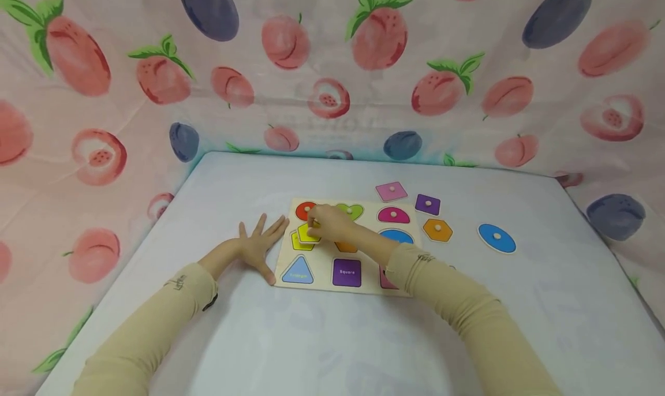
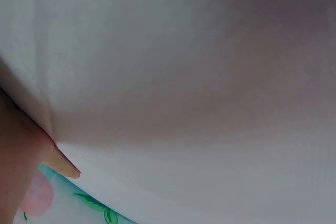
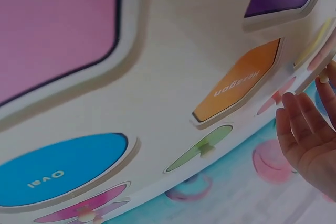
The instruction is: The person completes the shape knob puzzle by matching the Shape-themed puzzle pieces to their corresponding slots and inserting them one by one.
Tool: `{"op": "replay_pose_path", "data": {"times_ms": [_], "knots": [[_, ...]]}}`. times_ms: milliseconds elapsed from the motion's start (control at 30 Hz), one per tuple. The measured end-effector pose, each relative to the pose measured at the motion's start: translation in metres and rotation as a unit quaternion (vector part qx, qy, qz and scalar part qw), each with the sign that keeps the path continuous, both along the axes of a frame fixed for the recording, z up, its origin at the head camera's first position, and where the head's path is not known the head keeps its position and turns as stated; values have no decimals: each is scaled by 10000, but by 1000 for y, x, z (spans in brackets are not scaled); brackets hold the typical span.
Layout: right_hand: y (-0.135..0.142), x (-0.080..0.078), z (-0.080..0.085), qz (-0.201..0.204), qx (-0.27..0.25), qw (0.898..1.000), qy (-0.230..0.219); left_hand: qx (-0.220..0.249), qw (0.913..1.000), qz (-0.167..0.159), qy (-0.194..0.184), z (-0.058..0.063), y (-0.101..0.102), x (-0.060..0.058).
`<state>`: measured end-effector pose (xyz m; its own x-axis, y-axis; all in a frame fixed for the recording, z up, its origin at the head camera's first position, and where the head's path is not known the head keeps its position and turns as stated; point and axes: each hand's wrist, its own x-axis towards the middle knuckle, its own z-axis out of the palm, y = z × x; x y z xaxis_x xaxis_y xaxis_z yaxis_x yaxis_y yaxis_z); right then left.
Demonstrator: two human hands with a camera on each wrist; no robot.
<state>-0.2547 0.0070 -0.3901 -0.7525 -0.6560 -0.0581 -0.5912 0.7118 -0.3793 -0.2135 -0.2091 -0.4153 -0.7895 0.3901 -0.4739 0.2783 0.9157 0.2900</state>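
Note:
My right hand [image 1: 332, 223] pinches the knob of a yellow puzzle piece [image 1: 309, 233] over the left part of a wooden shape board [image 1: 322, 280]. The piece sits slightly off its yellow recess [image 1: 301, 246], whose edge shows beneath it. In the right wrist view, that hand [image 3: 310, 145] has its thumb and index finger at the knob, the other fingers loosely bent. My left hand [image 1: 254, 249] lies flat with fingers spread, its thumb and fingertips along the board's left edge. Red, green heart [image 1: 355, 212] and magenta half-circle [image 1: 393, 215] pieces sit in the back row.
Right of the board lie loose knobbed pieces: a pink one [image 1: 391, 191], a purple square [image 1: 428, 204], an orange hexagon [image 1: 437, 230] and a blue oval [image 1: 496, 238]. Bare printed recesses include the triangle [image 1: 298, 271] and square [image 1: 346, 273]. A fruit-patterned curtain [image 1: 332, 49] hangs behind the white table.

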Motion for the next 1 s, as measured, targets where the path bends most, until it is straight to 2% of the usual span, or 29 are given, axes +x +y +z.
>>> {"op": "replay_pose_path", "data": {"times_ms": [300, 567, 800, 1000], "knots": [[-12, 2, -4, 79, 88, 9999, 25, 59, 10000, -42, 17, -1, -3, 3], [-10, 2, -6, 107, 34, 9999, 27, 127, 9999, -71, -51, -2, 0, 1], [-13, 5, -9, 125, 34, 9999, -22, -67, 9999, 31, -69, 0, 0, 3], [-17, 5, -10, 48, 69, 10000, 32, -39, 10000, -28, -46, 1, 0, 1]]}}
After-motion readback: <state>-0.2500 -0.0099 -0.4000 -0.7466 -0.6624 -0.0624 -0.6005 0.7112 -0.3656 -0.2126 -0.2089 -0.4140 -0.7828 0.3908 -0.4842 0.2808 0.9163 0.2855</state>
